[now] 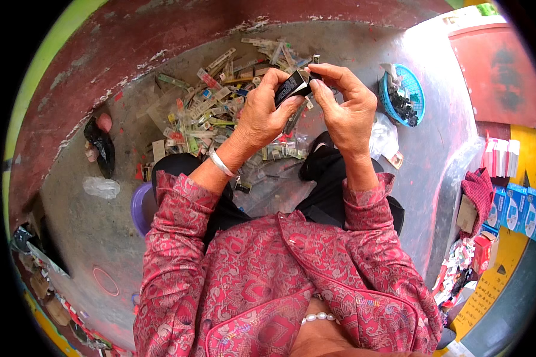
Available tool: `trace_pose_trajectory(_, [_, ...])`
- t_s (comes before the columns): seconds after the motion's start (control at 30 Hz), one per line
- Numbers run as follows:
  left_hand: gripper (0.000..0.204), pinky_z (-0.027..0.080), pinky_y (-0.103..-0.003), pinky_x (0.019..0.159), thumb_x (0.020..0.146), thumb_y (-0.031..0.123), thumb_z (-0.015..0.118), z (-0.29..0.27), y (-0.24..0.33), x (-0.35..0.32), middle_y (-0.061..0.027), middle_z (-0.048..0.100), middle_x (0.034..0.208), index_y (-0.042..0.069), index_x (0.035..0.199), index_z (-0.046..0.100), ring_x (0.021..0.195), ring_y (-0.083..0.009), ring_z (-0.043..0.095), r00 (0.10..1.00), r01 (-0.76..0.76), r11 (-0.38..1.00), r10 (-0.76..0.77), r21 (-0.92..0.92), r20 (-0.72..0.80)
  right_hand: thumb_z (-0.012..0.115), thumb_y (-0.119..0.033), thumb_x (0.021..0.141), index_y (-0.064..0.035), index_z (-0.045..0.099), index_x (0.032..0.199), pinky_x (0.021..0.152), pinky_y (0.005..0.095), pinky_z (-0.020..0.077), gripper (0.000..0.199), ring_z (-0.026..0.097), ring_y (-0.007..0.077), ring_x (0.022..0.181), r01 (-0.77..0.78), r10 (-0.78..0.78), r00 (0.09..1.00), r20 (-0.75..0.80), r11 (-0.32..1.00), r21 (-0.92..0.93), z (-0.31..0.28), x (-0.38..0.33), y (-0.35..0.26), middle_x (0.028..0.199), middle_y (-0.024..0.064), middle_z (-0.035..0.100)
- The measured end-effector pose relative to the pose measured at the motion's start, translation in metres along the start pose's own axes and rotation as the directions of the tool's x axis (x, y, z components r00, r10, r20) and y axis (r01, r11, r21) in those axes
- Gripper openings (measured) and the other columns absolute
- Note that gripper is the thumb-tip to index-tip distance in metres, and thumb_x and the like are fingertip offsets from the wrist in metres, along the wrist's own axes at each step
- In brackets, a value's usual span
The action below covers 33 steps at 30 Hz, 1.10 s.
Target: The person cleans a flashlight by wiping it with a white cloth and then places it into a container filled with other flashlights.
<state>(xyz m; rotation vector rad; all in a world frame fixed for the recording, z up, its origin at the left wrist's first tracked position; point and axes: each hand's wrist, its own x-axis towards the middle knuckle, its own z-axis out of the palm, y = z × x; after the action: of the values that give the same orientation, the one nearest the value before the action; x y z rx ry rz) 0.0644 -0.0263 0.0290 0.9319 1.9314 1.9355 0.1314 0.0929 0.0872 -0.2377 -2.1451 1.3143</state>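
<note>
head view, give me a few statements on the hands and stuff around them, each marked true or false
1. The left hand holds a small black box. True.
2. The right hand is far from the box. False: its fingers are right at the box's end.
3. The bracelet is on the right wrist. False: it is on the left wrist.
4. A purple tub stands beside the left leg. True.
5. The blue basket is left of the pile. False: it is to the right.

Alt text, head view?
The left hand grips a small black box, with the right hand at its end, above a pile of narrow pieces on a grey floor. A purple tub is at left, a blue basket at right.
</note>
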Motion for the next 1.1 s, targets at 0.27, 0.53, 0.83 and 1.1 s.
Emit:
trace_pose_trajectory(0.27, [0.021, 0.045, -0.031, 0.064, 0.082, 0.011, 0.058, -0.004, 0.01, -0.004, -0.0133, 0.058, 0.077, 0.003, 0.098, 0.046, 0.072, -0.0248, 0.06, 0.999, 0.043, 0.999, -0.044, 0.033, 0.027, 0.063, 0.003, 0.073, 0.0007, 0.063, 0.092, 0.072, 0.0229, 0.0469, 0.019, 0.06, 0.0102, 0.081, -0.05, 0.044, 0.996, 0.079, 0.995, 0.082, -0.005, 0.002, 0.001, 0.084, 0.0059, 0.065])
trace_pose_trajectory(0.53, [0.02, 0.043, -0.028, 0.06, 0.085, 0.009, 0.053, -0.005, 0.01, -0.009, -0.0083, 0.055, 0.074, 0.003, 0.102, 0.047, 0.064, -0.0147, 0.054, 0.999, 0.032, 0.996, -0.029, -0.083, 0.041, 0.065, 0.003, 0.073, 0.0024, 0.058, 0.102, 0.078, 0.0237, 0.0474, 0.03, 0.059, 0.0124, 0.087, -0.194, 0.179, 0.981, 0.076, 0.892, 0.409, -0.002, -0.001, -0.001, 0.095, 0.0069, 0.062])
trace_pose_trajectory(0.83, [0.017, 0.04, -0.02, 0.061, 0.087, 0.009, 0.051, -0.006, 0.022, -0.015, -0.0007, 0.052, 0.077, 0.003, 0.102, 0.046, 0.067, -0.0055, 0.048, 0.99, 0.095, 0.928, -0.048, -0.361, 0.136, 0.063, -0.002, 0.077, 0.0016, 0.059, 0.102, 0.08, 0.0255, 0.0462, 0.025, 0.057, 0.0124, 0.09, -0.226, 0.139, 0.973, 0.186, 0.747, 0.625, -0.008, 0.001, -0.004, 0.096, 0.0072, 0.062])
trace_pose_trajectory(1.1, [0.017, 0.037, -0.018, 0.059, 0.089, 0.011, 0.05, -0.01, 0.024, -0.018, -0.0006, 0.05, 0.079, 0.004, 0.102, 0.043, 0.066, -0.0044, 0.043, 0.969, 0.144, 0.877, -0.031, -0.459, 0.245, 0.059, -0.004, 0.082, 0.0002, 0.061, 0.095, 0.076, 0.0227, 0.045, 0.014, 0.057, 0.009, 0.083, -0.185, 0.037, 0.969, 0.244, 0.762, 0.62, -0.007, -0.001, -0.006, 0.09, 0.0041, 0.062])
